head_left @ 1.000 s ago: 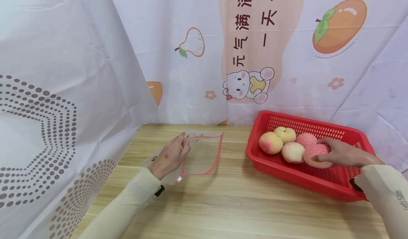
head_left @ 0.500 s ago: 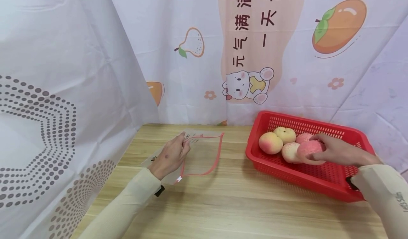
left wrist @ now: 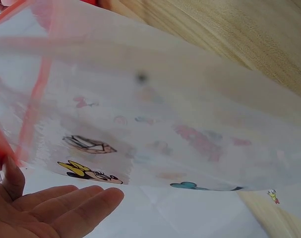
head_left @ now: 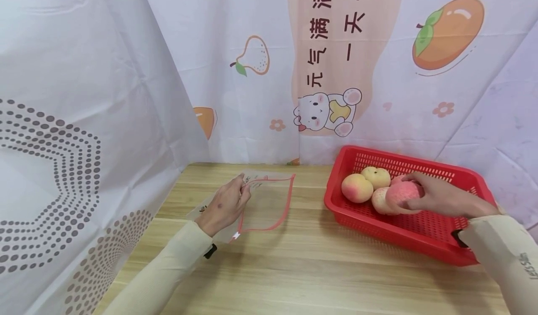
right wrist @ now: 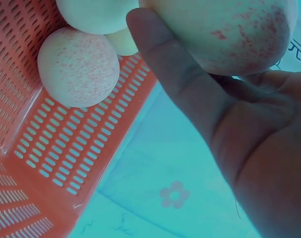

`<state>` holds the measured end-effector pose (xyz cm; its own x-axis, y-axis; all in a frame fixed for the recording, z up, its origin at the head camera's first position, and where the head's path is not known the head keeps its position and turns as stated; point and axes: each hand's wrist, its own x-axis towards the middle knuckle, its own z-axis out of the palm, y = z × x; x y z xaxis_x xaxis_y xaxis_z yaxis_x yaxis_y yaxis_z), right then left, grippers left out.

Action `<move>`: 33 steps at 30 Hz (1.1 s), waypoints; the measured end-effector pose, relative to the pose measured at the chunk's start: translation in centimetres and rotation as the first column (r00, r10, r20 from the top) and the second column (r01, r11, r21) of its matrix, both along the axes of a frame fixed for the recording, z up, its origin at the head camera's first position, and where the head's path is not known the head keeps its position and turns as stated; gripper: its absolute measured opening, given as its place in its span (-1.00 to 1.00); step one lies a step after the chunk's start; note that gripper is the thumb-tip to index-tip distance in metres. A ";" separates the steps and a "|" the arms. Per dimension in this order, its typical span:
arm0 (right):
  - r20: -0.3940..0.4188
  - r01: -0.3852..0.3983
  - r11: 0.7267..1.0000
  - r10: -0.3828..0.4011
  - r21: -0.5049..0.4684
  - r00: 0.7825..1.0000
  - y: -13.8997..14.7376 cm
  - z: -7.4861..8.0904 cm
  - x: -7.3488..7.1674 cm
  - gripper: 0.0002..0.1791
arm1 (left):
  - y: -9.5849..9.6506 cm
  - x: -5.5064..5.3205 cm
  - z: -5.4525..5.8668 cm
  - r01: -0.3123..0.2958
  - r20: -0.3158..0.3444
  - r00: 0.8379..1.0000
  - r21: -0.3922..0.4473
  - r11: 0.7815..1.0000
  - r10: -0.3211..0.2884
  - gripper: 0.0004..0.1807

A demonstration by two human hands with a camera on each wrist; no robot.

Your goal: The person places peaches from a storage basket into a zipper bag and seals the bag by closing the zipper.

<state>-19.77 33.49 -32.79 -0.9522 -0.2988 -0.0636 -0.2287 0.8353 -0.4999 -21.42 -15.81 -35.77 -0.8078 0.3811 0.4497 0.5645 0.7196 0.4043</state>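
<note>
My left hand (head_left: 224, 205) pinches the red-edged mouth of a clear zipper bag (head_left: 268, 205) above the table. In the left wrist view the thumb is at the red strip while the other fingers lie extended below the printed film (left wrist: 160, 109). The bag's mouth gapes to the right, its white slider (head_left: 236, 235) at the near corner. Over the red basket (head_left: 395, 235), my right hand (head_left: 447, 196) grips a pink peach (head_left: 402, 193), thumb along its near side. That peach partly hides a paler peach (head_left: 380, 200) and another pink one behind.
Two yellowish peaches, one blushed (head_left: 356, 189) and one plain (head_left: 375, 177), sit at the basket's left end. The wooden table (head_left: 294, 268) runs between bag and basket. A printed cloth (head_left: 252, 133) hangs behind, and a dotted cloth (head_left: 75, 165) bounds the left side.
The right hand has carried the pink peach leftward inside the basket, over the paler peach. The left hand and bag stay in place.
</note>
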 end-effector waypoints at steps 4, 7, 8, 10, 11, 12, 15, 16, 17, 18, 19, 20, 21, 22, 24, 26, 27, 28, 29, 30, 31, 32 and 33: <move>0.002 0.001 1.000 -0.001 -0.012 1.000 -0.5 0.4 0.1 -0.20 | 0.0 -0.1 -0.1 -0.002 -0.009 1.000 0.004 1.000 0.002 -0.73; -0.005 -0.006 1.000 0.006 -0.009 1.000 -0.8 0.6 0.1 -0.21 | 0.0 -0.2 0.0 -0.001 -0.016 1.000 0.007 1.000 0.001 -0.73; -0.007 -0.010 1.000 0.010 -0.008 1.000 -0.9 0.7 0.0 -0.21 | 0.0 -0.2 0.0 -0.001 -0.020 1.000 0.008 1.000 0.001 -0.73; -0.008 -0.016 1.000 0.016 -0.005 1.000 -1.1 0.7 0.0 -0.21 | 0.0 -0.3 0.0 0.000 -0.024 1.000 0.007 1.000 0.000 -0.73; -0.009 -0.018 1.000 0.018 -0.004 1.000 -1.2 0.7 0.0 -0.22 | 0.1 -0.3 0.1 0.001 -0.024 1.000 0.008 1.000 -0.001 -0.73; -0.012 -0.022 1.000 0.022 -0.004 1.000 -1.3 0.7 0.1 -0.22 | 0.1 -0.3 0.1 0.001 -0.021 1.000 0.007 1.000 -0.001 -0.72; -0.022 -0.030 1.000 0.030 -0.002 0.999 -1.6 0.7 0.1 -0.25 | 0.1 -0.3 0.2 0.005 -0.019 1.000 0.007 1.000 -0.005 -0.72; -0.024 -0.039 0.999 0.039 -0.006 0.999 -1.7 0.8 0.1 -0.25 | 0.1 -0.2 0.2 0.006 -0.016 1.000 0.008 1.000 -0.005 -0.72; -0.023 -0.035 0.999 0.035 -0.007 0.999 -1.9 0.8 0.1 -0.25 | 0.1 -0.2 0.2 0.006 -0.014 1.000 0.008 1.000 -0.005 -0.72; -0.020 -0.035 0.999 0.035 -0.009 0.999 -2.0 0.9 0.2 -0.24 | 0.1 -0.2 0.2 0.006 -0.014 1.000 0.007 1.000 -0.006 -0.73; -0.016 -0.036 0.999 0.035 -0.014 0.999 -2.1 0.9 0.2 -0.23 | 0.1 -0.2 0.2 0.007 -0.016 1.000 0.006 1.000 -0.007 -0.73; -0.009 -0.034 0.999 0.034 -0.018 0.999 -2.2 1.0 0.2 -0.22 | 0.1 -0.2 0.2 0.010 -0.020 1.000 0.006 1.000 -0.010 -0.73; -0.002 -0.031 0.999 0.031 -0.019 1.000 -2.4 1.0 0.2 -0.20 | 0.1 -0.2 0.2 0.011 -0.021 1.000 0.006 1.000 -0.011 -0.73; 0.002 -0.034 0.999 0.034 -0.020 0.999 -2.5 1.0 0.2 -0.19 | 0.1 -0.2 0.1 0.013 -0.025 1.000 0.005 1.000 -0.013 -0.73; 0.006 -0.040 0.999 0.040 -0.020 0.999 -2.7 1.1 0.2 -0.19 | 0.1 -0.3 0.1 0.019 -0.034 0.999 0.004 1.000 -0.018 -0.73; -0.001 -0.053 0.998 0.053 -0.018 0.999 -2.9 1.1 0.1 -0.20 | 0.2 -0.2 0.0 0.019 -0.038 0.999 0.003 1.000 -0.019 -0.73; -0.006 -0.060 0.998 0.060 -0.017 0.998 -3.0 1.1 0.1 -0.20 | 0.2 -0.2 0.0 0.017 -0.038 0.999 0.001 1.000 -0.017 -0.73; -0.010 -0.067 0.998 0.067 -0.018 0.998 -3.2 1.1 0.2 -0.21 | 0.2 -0.2 0.0 0.016 -0.037 0.999 0.001 1.000 -0.016 -0.73; -0.014 -0.068 0.997 0.068 -0.019 0.998 -3.2 1.1 0.2 -0.21 | 0.2 -0.2 0.0 0.015 -0.035 0.999 0.000 1.000 -0.015 -0.73; -0.016 -0.071 0.997 0.071 -0.022 0.997 -3.4 1.1 0.2 -0.22 | 0.2 -0.2 0.0 0.014 -0.032 0.999 0.000 1.000 -0.014 -0.73; -0.020 -0.074 0.997 0.074 -0.025 0.997 -3.4 1.1 0.2 -0.23 | 0.2 -0.2 0.0 0.013 -0.029 1.000 -0.001 1.000 -0.013 -0.73; -0.019 -0.073 0.997 0.072 -0.026 0.997 -3.5 1.2 0.2 -0.23 | 0.2 -0.2 0.0 0.012 -0.026 1.000 -0.001 1.000 -0.012 -0.73; -0.018 -0.074 0.997 0.074 -0.029 0.997 -3.6 1.2 0.3 -0.24 | 0.2 -0.2 0.0 0.011 -0.023 1.000 -0.001 1.000 -0.011 -0.73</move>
